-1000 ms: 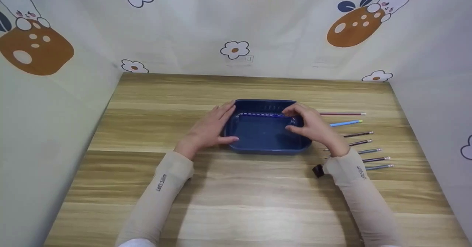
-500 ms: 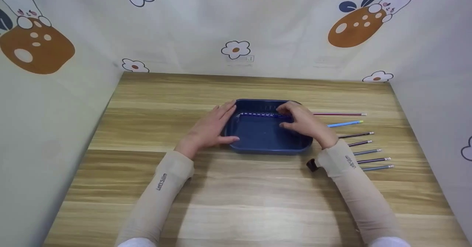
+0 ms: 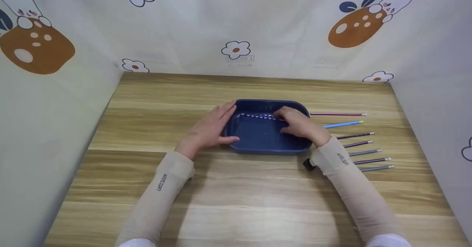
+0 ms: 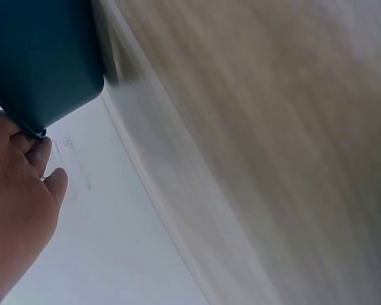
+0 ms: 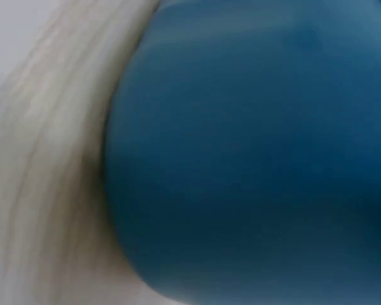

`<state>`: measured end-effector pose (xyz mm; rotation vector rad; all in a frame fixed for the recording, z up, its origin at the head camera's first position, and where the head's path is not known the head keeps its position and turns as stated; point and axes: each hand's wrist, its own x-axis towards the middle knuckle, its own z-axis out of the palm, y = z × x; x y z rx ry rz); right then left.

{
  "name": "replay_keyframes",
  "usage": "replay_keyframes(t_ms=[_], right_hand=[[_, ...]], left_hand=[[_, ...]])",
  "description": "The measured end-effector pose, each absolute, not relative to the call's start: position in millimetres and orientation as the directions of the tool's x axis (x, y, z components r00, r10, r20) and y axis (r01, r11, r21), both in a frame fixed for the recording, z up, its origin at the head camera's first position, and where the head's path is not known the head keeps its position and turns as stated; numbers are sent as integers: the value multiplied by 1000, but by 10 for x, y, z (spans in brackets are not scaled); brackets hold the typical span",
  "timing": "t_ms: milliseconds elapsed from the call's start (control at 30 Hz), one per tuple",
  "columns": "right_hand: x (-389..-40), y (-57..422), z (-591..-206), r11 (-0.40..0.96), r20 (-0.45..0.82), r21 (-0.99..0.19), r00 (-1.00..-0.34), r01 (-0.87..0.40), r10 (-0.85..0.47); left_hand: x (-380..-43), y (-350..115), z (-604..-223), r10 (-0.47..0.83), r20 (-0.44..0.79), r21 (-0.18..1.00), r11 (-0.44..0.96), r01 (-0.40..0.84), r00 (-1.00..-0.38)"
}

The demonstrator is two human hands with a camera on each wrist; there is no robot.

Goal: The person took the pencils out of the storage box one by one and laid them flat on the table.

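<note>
A dark blue tray (image 3: pixel 258 134) stands on the wooden table. My left hand (image 3: pixel 208 131) rests along its left end, fingers fairly straight toward the far corner and thumb over the near part of the rim. In the left wrist view some fingertips (image 4: pixel 41 151) touch the tray's rim. My right hand (image 3: pixel 300 125) is inside the tray's right end, at a blue-and-white striped pencil (image 3: pixel 254 117) near the far wall. Thumb and forefinger stand apart; the pencil's right end is hidden under the hand. In the right wrist view the blurred tray (image 5: pixel 241 159) hides that hand.
Right of the tray lie several pencils side by side: a purple-red pencil (image 3: pixel 338 114), a bright blue pencil (image 3: pixel 343 124) and darker ones, partly behind the right forearm. A patterned curtain (image 3: pixel 184 29) closes off the back and sides. A black wrist camera (image 3: pixel 309 164) sits under the right sleeve.
My right hand has moved left and deeper into the tray. The striped pencil, formerly lined along the far wall, now slants with its right part nearer me. My left hand stays still.
</note>
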<state>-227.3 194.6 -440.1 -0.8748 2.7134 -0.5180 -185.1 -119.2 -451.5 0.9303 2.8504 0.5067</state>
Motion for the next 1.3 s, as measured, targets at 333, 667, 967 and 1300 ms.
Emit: replay_keyframes(t_ms=[333,667,967,1300], right_hand=[[-2255,1939,-4470,734,-93,-419,-779,-534,-620],[-2220,1968,-4370,675,-64,-505,-756,-538,-651],[-2128,2036,-4193,610,-74,-611,-730,-505,-679],[-2039,2172,-4060,538,-64,-695,-704,-477,-707]], left_hand=[[-1870,-1187,-4515,597,8,330,756,565,-802],[-1861,-1180,-4504,581,-2,338,766,546,-814],[-1854,-1187,-4512,582,-2,346,763,546,-813],[-1866,-1180,-4516,586,-8,330,767,551,-811]])
